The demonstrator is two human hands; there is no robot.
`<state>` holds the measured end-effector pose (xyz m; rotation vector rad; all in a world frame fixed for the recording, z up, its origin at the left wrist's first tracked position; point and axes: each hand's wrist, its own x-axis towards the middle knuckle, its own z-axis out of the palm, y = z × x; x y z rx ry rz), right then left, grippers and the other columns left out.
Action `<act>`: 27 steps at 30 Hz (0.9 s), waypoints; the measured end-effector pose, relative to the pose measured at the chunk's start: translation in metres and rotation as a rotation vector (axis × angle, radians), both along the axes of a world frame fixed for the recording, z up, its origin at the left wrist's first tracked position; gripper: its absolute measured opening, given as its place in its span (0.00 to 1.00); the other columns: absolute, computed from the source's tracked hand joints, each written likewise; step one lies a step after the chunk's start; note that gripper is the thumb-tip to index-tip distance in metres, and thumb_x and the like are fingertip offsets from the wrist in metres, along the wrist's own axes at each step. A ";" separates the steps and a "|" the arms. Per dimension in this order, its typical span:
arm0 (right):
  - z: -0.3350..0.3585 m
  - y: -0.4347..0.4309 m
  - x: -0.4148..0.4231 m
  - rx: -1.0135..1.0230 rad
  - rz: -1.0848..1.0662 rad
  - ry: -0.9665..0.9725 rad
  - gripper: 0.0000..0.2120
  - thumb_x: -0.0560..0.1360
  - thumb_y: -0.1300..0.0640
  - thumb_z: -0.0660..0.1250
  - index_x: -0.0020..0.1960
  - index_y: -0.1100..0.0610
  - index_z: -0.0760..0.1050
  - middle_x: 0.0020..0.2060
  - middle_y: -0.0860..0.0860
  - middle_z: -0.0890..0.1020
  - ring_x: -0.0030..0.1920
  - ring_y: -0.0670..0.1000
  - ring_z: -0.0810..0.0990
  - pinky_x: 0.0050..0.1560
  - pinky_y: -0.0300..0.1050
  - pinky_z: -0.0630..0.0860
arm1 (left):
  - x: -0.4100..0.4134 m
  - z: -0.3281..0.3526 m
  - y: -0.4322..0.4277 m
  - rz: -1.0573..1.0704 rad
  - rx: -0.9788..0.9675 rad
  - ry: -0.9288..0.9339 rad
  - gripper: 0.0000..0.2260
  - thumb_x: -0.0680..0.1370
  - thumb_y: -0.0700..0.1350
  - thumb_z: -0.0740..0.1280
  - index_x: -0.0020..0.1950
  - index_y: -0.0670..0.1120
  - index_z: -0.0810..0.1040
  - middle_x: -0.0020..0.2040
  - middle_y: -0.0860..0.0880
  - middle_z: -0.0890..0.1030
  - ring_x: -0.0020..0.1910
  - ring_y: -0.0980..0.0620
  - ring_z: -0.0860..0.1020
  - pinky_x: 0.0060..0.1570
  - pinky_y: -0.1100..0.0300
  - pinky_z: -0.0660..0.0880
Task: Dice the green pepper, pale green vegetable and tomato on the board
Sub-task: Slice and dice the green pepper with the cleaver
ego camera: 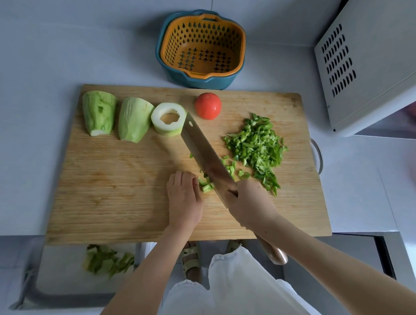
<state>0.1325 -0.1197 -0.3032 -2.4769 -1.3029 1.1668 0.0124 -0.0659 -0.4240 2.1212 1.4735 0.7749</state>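
One cutting board (126,201) carries three pale green vegetable pieces (135,120) along its far left edge, two long and one hollow ring (166,130); one tomato (207,105); one heap of diced green pepper (256,145); one cleaver (202,152). Beyond the board, one orange colander (175,41) sits in one blue bowl (182,79).

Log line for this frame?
green pepper: mostly diced; right hand: grips knife; left hand: holds pepper piece; tomato, pale green vegetable: undiced
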 end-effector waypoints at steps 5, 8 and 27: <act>0.000 -0.002 -0.007 -0.058 0.019 -0.005 0.13 0.77 0.59 0.57 0.34 0.57 0.65 0.27 0.51 0.71 0.27 0.51 0.72 0.24 0.39 0.67 | 0.001 0.002 0.000 -0.018 0.007 0.026 0.11 0.76 0.41 0.52 0.40 0.41 0.72 0.39 0.45 0.72 0.39 0.47 0.69 0.45 0.57 0.64; -0.004 -0.001 -0.011 -0.087 0.001 0.011 0.12 0.76 0.61 0.57 0.34 0.57 0.65 0.27 0.52 0.72 0.27 0.51 0.72 0.24 0.40 0.68 | 0.001 0.002 -0.001 -0.019 -0.001 0.011 0.10 0.75 0.41 0.52 0.39 0.42 0.72 0.40 0.45 0.72 0.40 0.47 0.69 0.44 0.57 0.63; -0.014 -0.001 -0.007 -0.036 -0.006 0.027 0.12 0.77 0.56 0.58 0.37 0.60 0.70 0.27 0.52 0.72 0.26 0.51 0.72 0.24 0.39 0.68 | -0.004 0.002 -0.003 0.026 0.003 -0.080 0.09 0.76 0.39 0.54 0.39 0.43 0.70 0.38 0.46 0.70 0.39 0.50 0.66 0.44 0.60 0.61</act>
